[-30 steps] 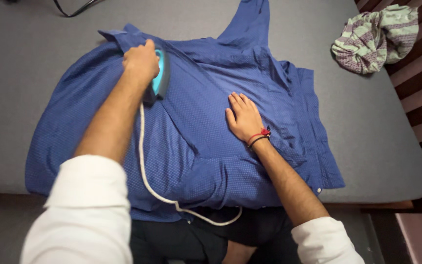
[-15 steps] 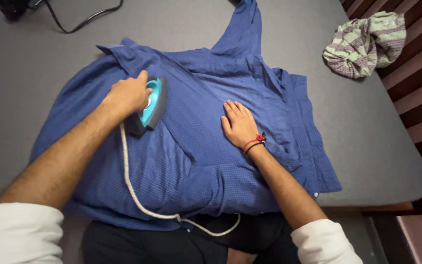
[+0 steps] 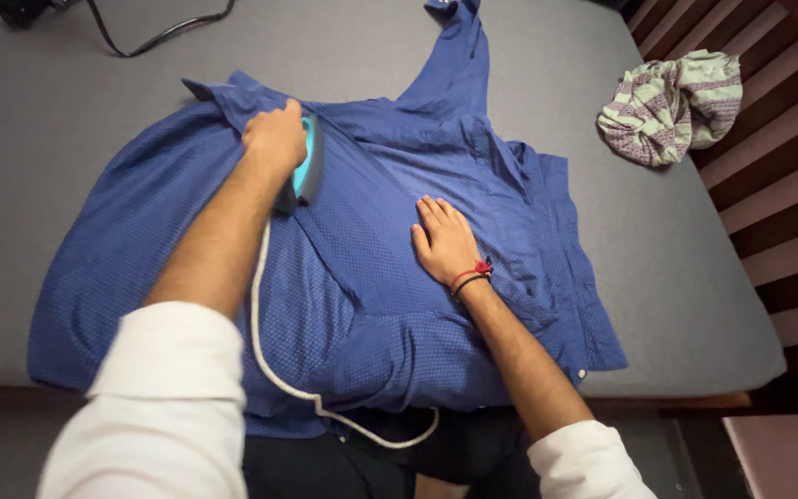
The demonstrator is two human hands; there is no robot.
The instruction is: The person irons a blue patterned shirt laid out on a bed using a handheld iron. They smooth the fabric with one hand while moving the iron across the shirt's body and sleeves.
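Left hand [image 3: 274, 139], fingers closed on turquoise iron [image 3: 307, 171], has moved up blue shirt [image 3: 371, 305]; right hand [image 3: 443, 242] flat, pinning the cloth.

A shirt [image 3: 371, 305] lies spread across the middle of a bed [image 3: 66, 120], its near edge hanging over the front. An iron [image 3: 307, 166] sits on the shirt toward its far left, under the left hand [image 3: 274, 139]. The iron's cord [image 3: 270, 360] runs back toward the person along the left arm. The right hand [image 3: 445, 242] rests flat on the shirt, right of the iron. A crumpled cloth [image 3: 671, 106] lies at the bed's far right, well apart from the shirt. A cable [image 3: 154, 32] lies at the far left.
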